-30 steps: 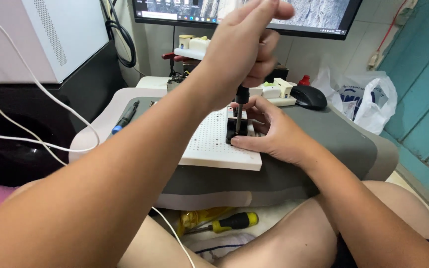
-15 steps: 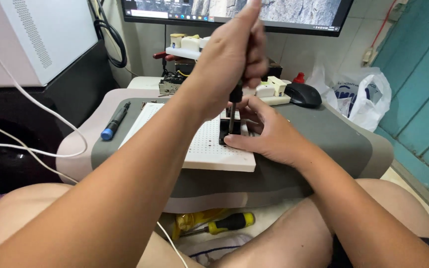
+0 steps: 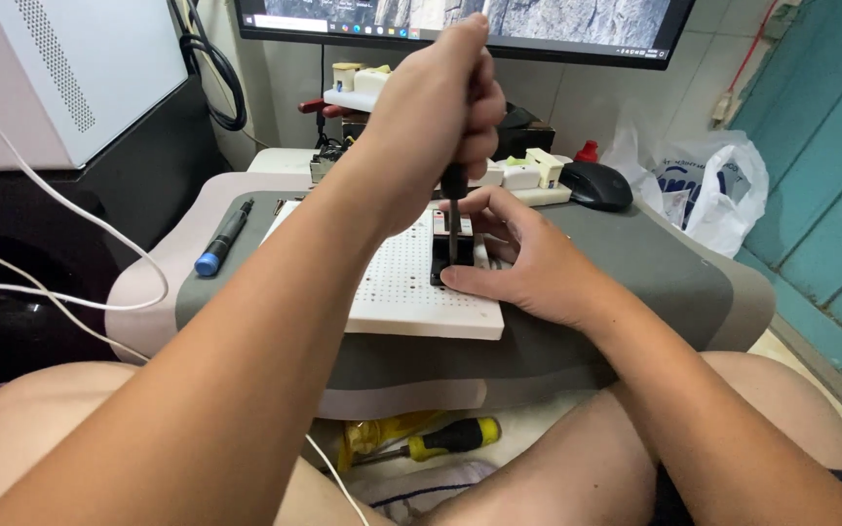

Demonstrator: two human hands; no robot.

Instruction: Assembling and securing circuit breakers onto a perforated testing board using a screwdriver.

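Note:
My left hand (image 3: 431,117) is closed around the handle of a small black screwdriver (image 3: 453,219), which it holds upright. The tip stands on a small black part (image 3: 439,265) lying on a white perforated board (image 3: 392,287). My right hand (image 3: 528,258) rests on the board's right side. Its thumb and fingers pinch the black part and keep it in place. The board lies on a grey padded lap desk (image 3: 655,278) across my knees.
A blue-capped pen (image 3: 221,239) lies on the desk's left edge. A black mouse (image 3: 596,185), small white parts (image 3: 528,170) and a monitor (image 3: 577,24) sit behind. A yellow-handled screwdriver (image 3: 440,440) lies below the desk. A plastic bag (image 3: 708,185) is at right, white cables (image 3: 70,209) at left.
The view has shifted a little, so the desk sits further right and lower. Both hands keep the same hold, with the screwdriver still upright on the black part.

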